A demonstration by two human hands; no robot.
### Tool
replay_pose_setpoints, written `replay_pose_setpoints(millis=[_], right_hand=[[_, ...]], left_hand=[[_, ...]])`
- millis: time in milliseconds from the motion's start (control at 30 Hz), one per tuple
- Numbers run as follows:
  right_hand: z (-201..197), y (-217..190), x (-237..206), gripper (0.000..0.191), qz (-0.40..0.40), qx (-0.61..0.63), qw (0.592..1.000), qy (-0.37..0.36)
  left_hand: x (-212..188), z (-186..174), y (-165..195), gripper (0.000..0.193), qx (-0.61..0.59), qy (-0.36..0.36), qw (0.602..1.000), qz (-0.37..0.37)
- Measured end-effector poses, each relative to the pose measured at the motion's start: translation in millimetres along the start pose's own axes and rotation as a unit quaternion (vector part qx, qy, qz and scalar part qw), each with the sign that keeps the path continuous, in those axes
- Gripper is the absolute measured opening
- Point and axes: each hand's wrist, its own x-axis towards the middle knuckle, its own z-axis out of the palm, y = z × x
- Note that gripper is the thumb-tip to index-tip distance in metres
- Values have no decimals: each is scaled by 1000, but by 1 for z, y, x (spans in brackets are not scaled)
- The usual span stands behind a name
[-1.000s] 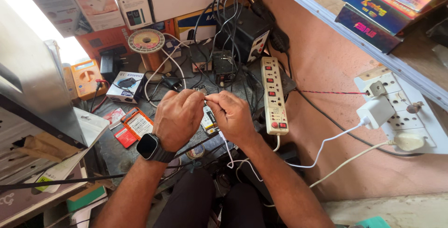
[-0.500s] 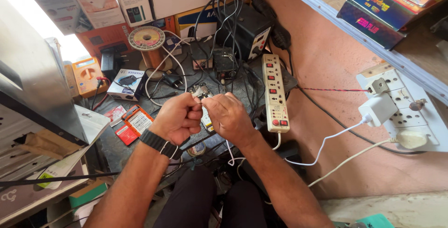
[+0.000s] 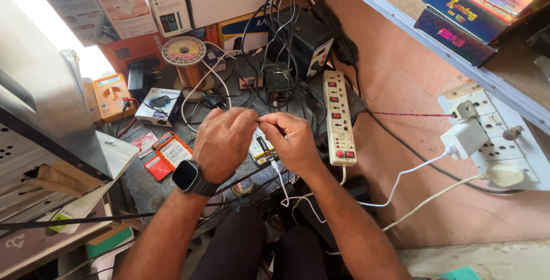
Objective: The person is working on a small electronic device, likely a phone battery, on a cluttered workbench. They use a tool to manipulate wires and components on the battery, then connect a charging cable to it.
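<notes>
- A thin wire [image 3: 259, 121] runs crosswise between the two hands, its long axis roughly level, left to right, above the cluttered dark workbench [image 3: 143, 182].
- The left hand [image 3: 223, 142], a smartwatch [image 3: 188, 177] on its wrist, has its fingers curled and pressed together on the wire's left end; the right hand [image 3: 292, 140] pinches the other end between thumb and forefinger. Both hands are equally near, fingertips almost touching.
- A white cable [image 3: 283, 185], smooth and limp, hangs down from under the right hand.
- Just beyond the right hand lies a long cream power strip [image 3: 339, 117] with red switches, hard plastic.
- Beyond the left hand stands a spool of copper wire [image 3: 184, 56], shiny and round; farther to its left sits an orange multimeter [image 3: 112, 94].
- Well to the right, a white wall socket board [image 3: 504, 142] holds a white charger plug [image 3: 465, 138].
</notes>
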Motion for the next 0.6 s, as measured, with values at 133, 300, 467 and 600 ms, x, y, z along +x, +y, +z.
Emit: replay_pose_setpoints(millis=[133,300,467,600], right_hand=[[2,0,-2,11,-13,-18,1000,1],[13,-1,-4,4,-167,-179,969,29],[26,-1,-4,6,-136,-153,979,11],[27,-1,-4,6,-103,-127,987,9]], left_hand=[[0,7,-2,9,-5,-25,999,-23],[-16,25,-8,8,-79,32,991,-106],[-25,22,-19,21,-1,-19,987,-159],[-21,2,-27,37,120,-64,966,-222]])
